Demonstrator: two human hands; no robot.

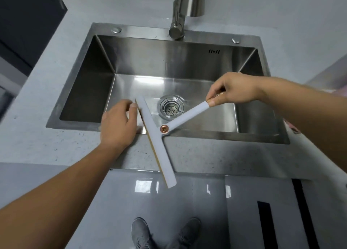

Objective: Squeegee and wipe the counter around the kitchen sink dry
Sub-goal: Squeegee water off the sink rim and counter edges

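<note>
A: What's at your far left?

B: The grey tabletop (37, 136), speckled, running around the steel sink (78, 98). Your left hand (118, 125) hangs over the sink's front rim, fingers curled loosely, with the thumb and forefinger tips at the far end of the squeegee (157, 141) blade. They look to be touching or pinching that edge, though I cannot tell for certain from this angle.

A: And the squeegee itself?

B: It is held up in the air. Its long white blade runs from above the basin, across the front rim and the front strip of tabletop, and out past the edge over the floor (122, 201). A copper-coloured knob sits where the handle joins the blade. The handle slants up to the right, passing in front of the drain (171, 106).

A: Your right side?

B: Your right hand (234, 91) pinches the end of the handle between thumb and fingers, above the basin's right half. The faucet (178, 23) stands behind the sink, and your shoes (140, 233) show below.
</note>
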